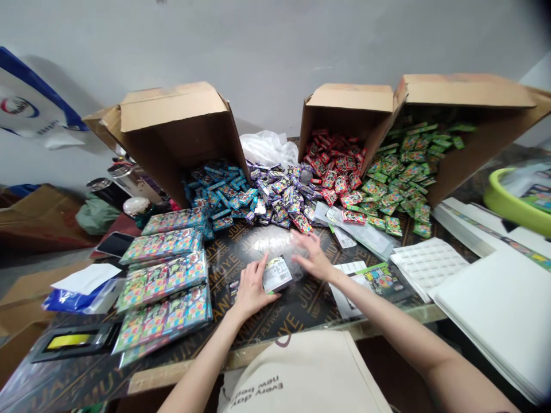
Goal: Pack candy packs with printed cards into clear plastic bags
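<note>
My left hand (pixel 251 288) grips a small printed card (pixel 276 274) at its left edge, fingers curled round it. My right hand (pixel 313 254) lies with fingers stretched flat on a clear plastic bag (pixel 279 244) on the dark table just beyond the card. Behind the hands lie heaps of small packets: blue packets (pixel 221 195), purple packets (pixel 279 195), red packets (pixel 336 166) and green packets (pixel 400 178), spilling from tipped cardboard boxes.
Filled display bags (pixel 166 275) are stacked at the left. White sheets (pixel 503 304) and a perforated sheet (pixel 426 264) lie at the right, with a green basin (pixel 512 206) beyond. A phone (pixel 115 244), metal cans (pixel 129 178) and a cloth bag (pixel 301 373) lie near the table edges.
</note>
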`<control>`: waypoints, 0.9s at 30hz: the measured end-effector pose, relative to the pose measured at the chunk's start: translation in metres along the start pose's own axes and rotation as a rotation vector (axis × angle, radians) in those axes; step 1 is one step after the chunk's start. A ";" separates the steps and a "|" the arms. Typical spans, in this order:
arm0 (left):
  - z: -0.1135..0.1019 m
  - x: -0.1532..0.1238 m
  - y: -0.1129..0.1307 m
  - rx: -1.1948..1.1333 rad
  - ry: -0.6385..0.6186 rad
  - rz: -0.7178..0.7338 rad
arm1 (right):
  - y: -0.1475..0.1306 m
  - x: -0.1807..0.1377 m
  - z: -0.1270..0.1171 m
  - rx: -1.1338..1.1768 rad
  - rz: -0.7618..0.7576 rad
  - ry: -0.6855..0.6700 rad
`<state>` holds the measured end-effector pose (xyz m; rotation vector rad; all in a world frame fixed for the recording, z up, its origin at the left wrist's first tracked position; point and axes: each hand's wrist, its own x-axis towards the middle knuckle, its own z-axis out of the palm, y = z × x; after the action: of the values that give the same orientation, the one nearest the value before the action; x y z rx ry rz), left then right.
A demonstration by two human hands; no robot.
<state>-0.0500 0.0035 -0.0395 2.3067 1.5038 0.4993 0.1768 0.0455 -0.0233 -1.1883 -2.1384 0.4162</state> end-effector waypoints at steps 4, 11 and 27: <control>0.008 -0.006 -0.003 0.023 -0.112 0.049 | 0.053 0.069 -0.014 -0.174 0.180 0.157; 0.003 -0.014 -0.004 0.038 -0.152 0.050 | 0.077 0.114 -0.021 -0.167 0.099 0.035; -0.001 0.005 0.011 -0.138 -0.032 0.082 | -0.003 -0.029 -0.023 0.087 -0.153 -0.358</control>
<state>-0.0396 0.0043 -0.0329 2.2653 1.3219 0.5669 0.2011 0.0186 -0.0158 -0.9484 -2.4655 0.6881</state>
